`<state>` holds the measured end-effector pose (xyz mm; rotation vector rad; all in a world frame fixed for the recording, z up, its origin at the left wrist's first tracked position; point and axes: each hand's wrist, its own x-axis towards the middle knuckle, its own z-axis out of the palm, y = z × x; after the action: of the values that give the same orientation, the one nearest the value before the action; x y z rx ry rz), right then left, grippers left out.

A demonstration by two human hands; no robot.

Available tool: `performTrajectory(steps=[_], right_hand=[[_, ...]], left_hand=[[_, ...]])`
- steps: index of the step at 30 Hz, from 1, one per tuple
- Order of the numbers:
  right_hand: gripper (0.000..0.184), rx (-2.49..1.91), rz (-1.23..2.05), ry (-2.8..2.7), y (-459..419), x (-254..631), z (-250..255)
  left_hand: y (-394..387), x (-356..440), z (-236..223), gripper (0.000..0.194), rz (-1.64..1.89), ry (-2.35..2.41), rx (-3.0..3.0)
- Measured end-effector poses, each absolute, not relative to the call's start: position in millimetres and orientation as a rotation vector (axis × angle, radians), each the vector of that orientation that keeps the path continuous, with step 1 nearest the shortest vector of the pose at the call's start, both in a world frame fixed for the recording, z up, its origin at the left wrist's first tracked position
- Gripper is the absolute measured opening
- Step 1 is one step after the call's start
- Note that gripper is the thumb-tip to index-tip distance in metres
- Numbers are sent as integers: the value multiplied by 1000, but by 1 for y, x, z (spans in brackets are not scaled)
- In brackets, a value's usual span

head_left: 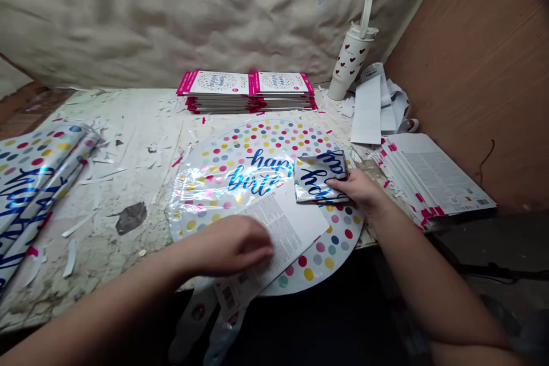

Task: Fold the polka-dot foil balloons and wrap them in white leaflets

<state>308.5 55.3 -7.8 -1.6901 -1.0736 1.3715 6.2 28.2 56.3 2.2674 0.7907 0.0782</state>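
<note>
My right hand point(358, 190) grips a folded foil balloon point(315, 186) by its right edge, thumb on top. The folded piece is silvery, with blue lettering. Beneath it lies a printed cardboard package point(281, 229), tilted, showing small text and a barcode at its lower end. My left hand point(242, 246) is over the package's left side, fingers curled in and slightly blurred; what they hold, if anything, is hidden. Under all this, a flat round foil balloon point(240, 148) with coloured dots and blue "happy birthday" lettering is spread out, its clear tails point(223, 337) hanging past the table's front edge.
Stacked pink-and-white packages point(249, 91) stand at the back. A white tumbler with hearts point(349, 63) is beside loose white papers point(373, 106). More packages point(446, 174) lie at right; dotted foil balloons point(38, 177) lie at left. Paper scraps litter the worn table point(128, 160).
</note>
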Motion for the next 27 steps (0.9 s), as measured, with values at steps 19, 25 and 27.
performTrajectory(steps=[19,25,27], right_hand=[[40,-1497,1816,-1359,19,304,35],[24,-1576,1545,-1288,25,292,35],[22,-1567,1509,-1405,27,282,34]], left_hand=[[51,64,24,15,256,417,3011],[48,68,29,15,233,491,2968],[48,70,33,14,231,486,2975]])
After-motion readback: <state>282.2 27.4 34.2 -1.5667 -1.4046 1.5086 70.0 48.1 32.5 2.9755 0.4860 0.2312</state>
